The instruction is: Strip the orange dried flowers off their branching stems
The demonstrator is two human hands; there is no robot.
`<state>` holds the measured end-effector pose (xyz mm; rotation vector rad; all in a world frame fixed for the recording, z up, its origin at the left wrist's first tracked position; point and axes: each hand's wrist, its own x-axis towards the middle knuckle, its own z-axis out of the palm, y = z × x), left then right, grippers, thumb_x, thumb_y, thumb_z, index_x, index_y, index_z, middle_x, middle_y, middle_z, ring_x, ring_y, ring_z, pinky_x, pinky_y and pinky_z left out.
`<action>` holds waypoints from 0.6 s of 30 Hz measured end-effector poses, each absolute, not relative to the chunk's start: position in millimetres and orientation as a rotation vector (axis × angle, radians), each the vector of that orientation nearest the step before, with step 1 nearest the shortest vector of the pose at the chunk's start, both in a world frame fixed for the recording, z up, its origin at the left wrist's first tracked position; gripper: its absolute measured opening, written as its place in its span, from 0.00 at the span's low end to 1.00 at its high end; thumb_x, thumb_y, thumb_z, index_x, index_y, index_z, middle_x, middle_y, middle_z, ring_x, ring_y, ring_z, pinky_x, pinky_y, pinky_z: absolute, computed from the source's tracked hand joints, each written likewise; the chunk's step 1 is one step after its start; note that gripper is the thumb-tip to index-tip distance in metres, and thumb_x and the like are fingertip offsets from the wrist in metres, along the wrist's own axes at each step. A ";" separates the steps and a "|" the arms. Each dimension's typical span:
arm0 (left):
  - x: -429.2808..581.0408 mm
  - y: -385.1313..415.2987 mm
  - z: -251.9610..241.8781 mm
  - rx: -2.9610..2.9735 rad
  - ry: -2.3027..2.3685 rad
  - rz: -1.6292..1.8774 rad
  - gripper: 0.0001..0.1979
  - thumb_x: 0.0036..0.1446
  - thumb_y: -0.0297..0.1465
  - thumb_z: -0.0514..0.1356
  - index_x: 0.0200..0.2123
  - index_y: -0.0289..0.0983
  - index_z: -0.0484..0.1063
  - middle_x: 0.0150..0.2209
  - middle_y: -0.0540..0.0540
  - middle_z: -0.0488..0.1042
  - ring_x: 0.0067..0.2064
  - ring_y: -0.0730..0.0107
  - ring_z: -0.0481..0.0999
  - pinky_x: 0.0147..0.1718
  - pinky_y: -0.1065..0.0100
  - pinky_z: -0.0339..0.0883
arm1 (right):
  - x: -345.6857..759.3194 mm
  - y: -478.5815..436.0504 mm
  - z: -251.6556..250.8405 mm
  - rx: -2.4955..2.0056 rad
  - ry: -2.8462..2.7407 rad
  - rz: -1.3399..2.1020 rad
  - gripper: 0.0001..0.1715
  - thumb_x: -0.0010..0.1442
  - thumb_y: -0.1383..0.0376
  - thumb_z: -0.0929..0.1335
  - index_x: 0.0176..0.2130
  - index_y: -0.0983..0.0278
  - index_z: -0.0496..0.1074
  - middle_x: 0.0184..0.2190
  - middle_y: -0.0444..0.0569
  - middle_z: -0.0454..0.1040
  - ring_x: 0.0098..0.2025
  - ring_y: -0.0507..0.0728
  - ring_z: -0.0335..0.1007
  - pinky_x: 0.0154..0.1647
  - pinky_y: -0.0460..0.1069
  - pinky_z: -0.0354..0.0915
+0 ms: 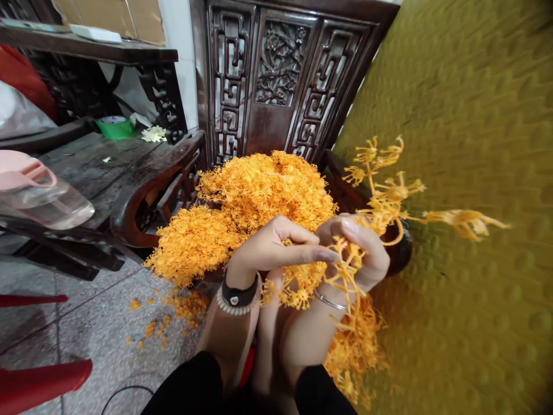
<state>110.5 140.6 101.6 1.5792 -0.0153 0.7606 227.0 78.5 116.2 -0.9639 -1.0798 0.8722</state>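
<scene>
My right hand (367, 253) is closed round an orange branched plastic sprig (380, 202). Its thin, forked arms spread up and to the right, and more orange strands (348, 268) hang in front of the palm. From the left, my left hand (280, 245) comes up against the right one, thumb and forefinger pinched at the hanging strands. The exact grip point is partly covered. Just beyond both hands rises a large heap of similar orange sprigs (263, 190). More orange pieces (354, 357) lie below my right forearm.
A carved dark wooden chair back (280, 75) stands behind the heap. On the left, a wooden bench (82, 167) bears a pink-lidded clear jug (38, 190) and green tape (115, 127). Loose orange bits (151, 328) dot the floor. A yellow textured surface (466, 323) flanks the right.
</scene>
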 end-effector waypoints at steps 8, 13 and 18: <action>125.8 160.1 86.2 0.790 -0.055 1.429 0.31 0.54 0.55 0.51 0.13 0.37 0.48 0.10 0.57 0.36 0.14 0.80 0.34 0.06 0.77 0.37 | 217.7 91.1 126.8 -0.891 -0.985 0.854 0.15 0.53 0.52 0.66 0.26 0.59 0.65 0.18 0.42 0.61 0.23 0.53 0.63 0.19 0.48 0.58; 122.4 172.6 86.8 0.495 -0.157 1.417 0.26 0.56 0.45 0.57 0.16 0.37 0.53 0.12 0.57 0.46 0.14 0.82 0.41 0.07 0.82 0.43 | 205.7 103.4 130.0 -0.744 -0.806 0.728 0.16 0.56 0.52 0.63 0.25 0.60 0.63 0.19 0.41 0.63 0.19 0.49 0.60 0.17 0.46 0.56; 116.7 160.0 90.7 0.875 0.028 1.360 0.16 0.52 0.42 0.62 0.22 0.37 0.67 0.19 0.54 0.63 0.17 0.84 0.59 0.11 0.82 0.53 | 197.4 106.0 133.1 -0.860 -0.684 0.638 0.15 0.57 0.53 0.61 0.30 0.60 0.68 0.28 0.45 0.71 0.25 0.50 0.67 0.19 0.46 0.59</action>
